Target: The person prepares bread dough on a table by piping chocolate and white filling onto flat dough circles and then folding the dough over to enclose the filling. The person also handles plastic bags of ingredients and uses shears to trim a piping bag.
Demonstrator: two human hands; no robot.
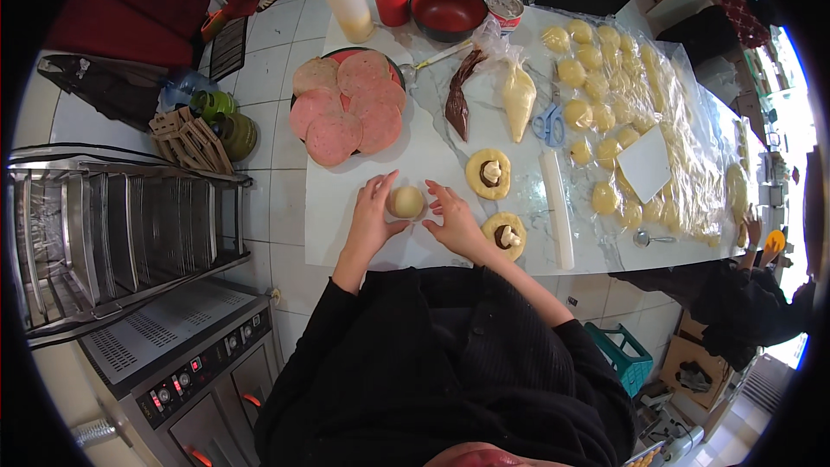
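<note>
A round, pale dough ball (pixel 409 201) sits on the white table near its front edge. A darker rim shows around its base; I cannot tell whether that is shadow or something under it. My left hand (pixel 373 214) is on the ball's left with fingers apart and gripping nothing. On the other side my right hand (pixel 455 220) curves round it, also with fingers spread. Whether any fingertip touches the dough is hard to see. Right of my right hand lie two flat dough rounds, a far one (pixel 476 182) and a near one (pixel 516 250), each topped with dark and cream-coloured filling.
Pink meat slices (pixel 335 137) overlap on a dark plate. Brown (pixel 457 108) and cream (pixel 517 104) piping bags, blue scissors (pixel 548 125) and a white rolling pin (pixel 557 212) lie rightward. Several dough balls (pixel 605 197) sit under plastic, a white scraper (pixel 644 164) on top. Another person (pixel 735 303) is far right.
</note>
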